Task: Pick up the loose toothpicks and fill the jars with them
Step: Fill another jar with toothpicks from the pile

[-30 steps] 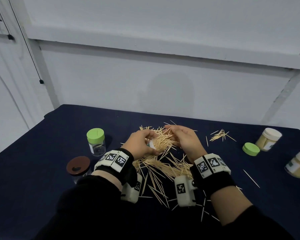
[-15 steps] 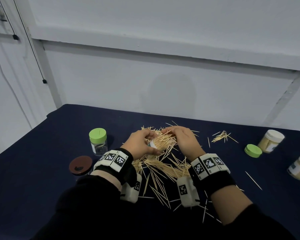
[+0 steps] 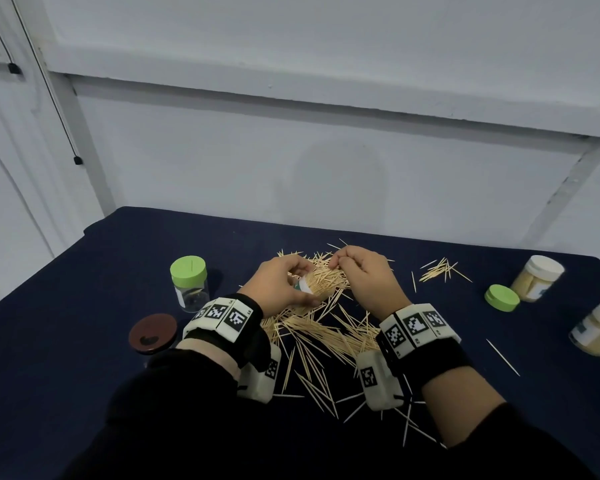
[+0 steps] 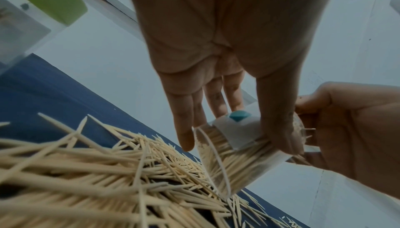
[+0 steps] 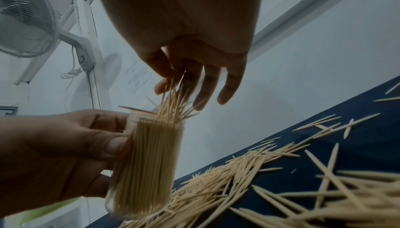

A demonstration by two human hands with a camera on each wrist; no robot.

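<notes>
Not much has shifted since half a second back on my feed: both hands sit over the same heap, and my right hand [image 3: 361, 275] has edged a touch closer to the jar mouth with its pinch of sticks.

Biggest thing in the head view is the dark blue table [image 3: 84, 306], filling the lower half. Mid-frame lies the pile of loose toothpicks [image 3: 326, 334], spreading down toward my wrists, with a small stray cluster [image 3: 440, 271] off to the right.

My left hand [image 3: 278, 285] is wrapped around the clear jar [image 5: 149, 166], thumb pressed on its side, holding it tilted just above the pile; it's packed nearly full. My right hand's thumb and first fingers pinch a bundle of toothpicks [image 5: 173, 98] whose tips are in the jar's opening, with the other fingers loosely extended.

Left of centre stand a green-lidded jar [image 3: 189, 284] and a brown-lidded one [image 3: 152, 333]. On the right: a loose green lid [image 3: 502, 297] and two white-capped full jars [image 3: 537, 277].
</notes>
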